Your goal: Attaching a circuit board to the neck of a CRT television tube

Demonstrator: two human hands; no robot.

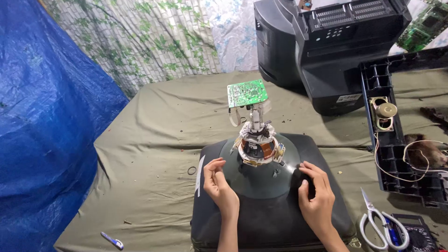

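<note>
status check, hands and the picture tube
Left hand loosely curled, empty, at picture tube funnel. Right hand flat on it. Green circuit board on neck; nothing in the way.

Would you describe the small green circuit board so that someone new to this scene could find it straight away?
Start at the big dark picture tube lying face down on the olive cloth, with the left hand and right hand resting on it. Follow its neck up past the copper-wound yoke. The green circuit board sits tilted at the very top, the only board mounted on the tube rather than by the television casing.

Olive cloth (154, 140); picture tube (261, 186); scissors (380, 224)
</note>
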